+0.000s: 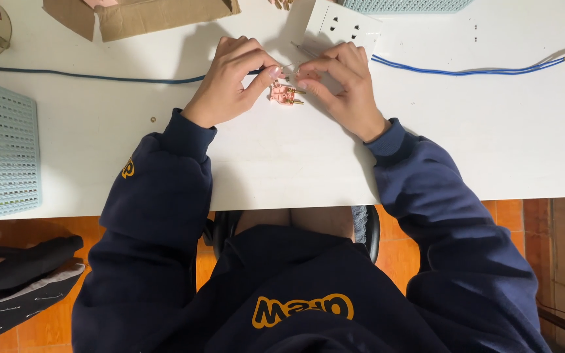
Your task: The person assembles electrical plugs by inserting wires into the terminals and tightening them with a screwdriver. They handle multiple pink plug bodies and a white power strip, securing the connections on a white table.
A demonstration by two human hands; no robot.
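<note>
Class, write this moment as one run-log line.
left hand: pinching wire beside pink plug insert | right hand: fingertips at plug insert | insert: on white table | nearby: white socket strip

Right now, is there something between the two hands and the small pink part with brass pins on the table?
Nothing visible stands between them. The left hand and the right hand meet fingertip to fingertip directly over the small pink part, which lies on the white table. Whether the fingertips touch it cannot be told.

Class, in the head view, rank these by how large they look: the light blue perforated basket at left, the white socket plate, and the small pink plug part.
1. light blue perforated basket, partly cropped
2. white socket plate
3. small pink plug part
</note>
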